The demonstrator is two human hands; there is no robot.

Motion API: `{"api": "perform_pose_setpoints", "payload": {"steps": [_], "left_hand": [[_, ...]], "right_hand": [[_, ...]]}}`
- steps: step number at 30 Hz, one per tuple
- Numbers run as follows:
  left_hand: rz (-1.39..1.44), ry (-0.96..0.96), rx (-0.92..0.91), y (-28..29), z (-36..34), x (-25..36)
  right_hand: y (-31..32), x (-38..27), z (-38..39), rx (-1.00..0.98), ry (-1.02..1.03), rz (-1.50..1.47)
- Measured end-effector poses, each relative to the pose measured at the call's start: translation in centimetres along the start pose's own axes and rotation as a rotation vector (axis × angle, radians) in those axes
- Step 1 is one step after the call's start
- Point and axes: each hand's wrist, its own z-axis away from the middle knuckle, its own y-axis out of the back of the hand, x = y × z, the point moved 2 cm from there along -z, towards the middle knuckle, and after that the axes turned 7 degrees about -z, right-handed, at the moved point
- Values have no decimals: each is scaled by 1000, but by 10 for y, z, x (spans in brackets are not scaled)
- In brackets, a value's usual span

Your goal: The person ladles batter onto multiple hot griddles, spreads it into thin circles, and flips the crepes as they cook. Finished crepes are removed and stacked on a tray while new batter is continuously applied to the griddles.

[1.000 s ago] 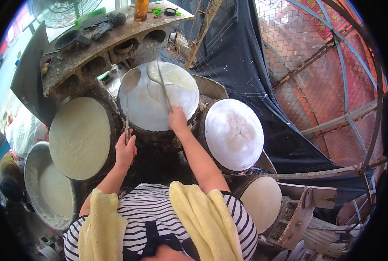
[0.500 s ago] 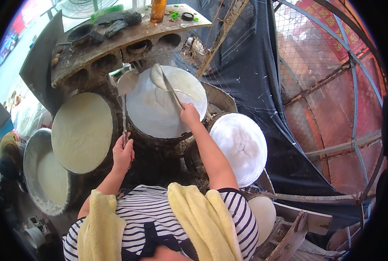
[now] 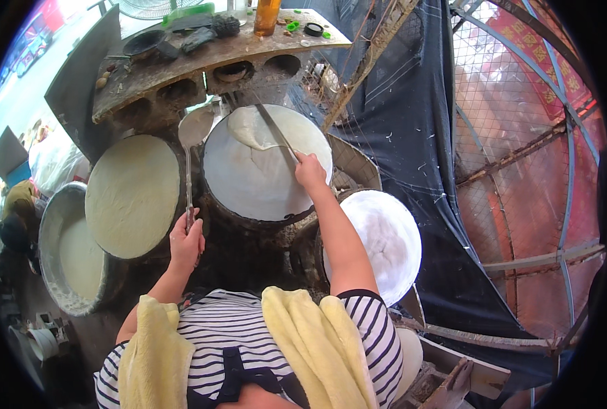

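My left hand [image 3: 186, 240] is closed round the handle of a long ladle [image 3: 196, 127]. The ladle's round bowl hangs at the left edge of the middle griddle [image 3: 249, 184]. My right hand [image 3: 312, 176] grips a long flat spatula [image 3: 274, 127], whose blade slants up and left over that griddle. Pale wet batter [image 3: 245, 131] lies by the blade on the griddle's upper left part. To the left, a round griddle is covered by a smooth pale yellowish sheet of batter [image 3: 133, 198]. By my right forearm, another round griddle [image 3: 385, 235] has a thin whitish coating.
A deep metal basin [image 3: 49, 266] of pale batter stands at the far left. Beyond the griddles, a worn shelf [image 3: 201, 61] carries a dark bowl [image 3: 144, 43] and an amber bottle [image 3: 267, 17]. Black sheeting [image 3: 399, 116] and a wire-mesh frame [image 3: 501, 136] border the right side.
The spatula blade has swung and tilted, now showing its dark side, and the batter by it has shifted. My left hand has moved the ladle slightly left, away from the middle griddle.
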Motion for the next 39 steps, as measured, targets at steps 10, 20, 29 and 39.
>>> {"api": "perform_pose_setpoints", "payload": {"steps": [10,20,29,39], "left_hand": [[17,30,6,6,-5,0],[66,64,76,16,-3,8],[43,109,125,21,0,8],[48,67,254,29,27,4]], "right_hand": [[9,24,32,-338,248,-233],[6,9,-48,-408,128,-281],[57,27,-25,-719,74,-332],[26,-14,-102,-861,128,-197]]}}
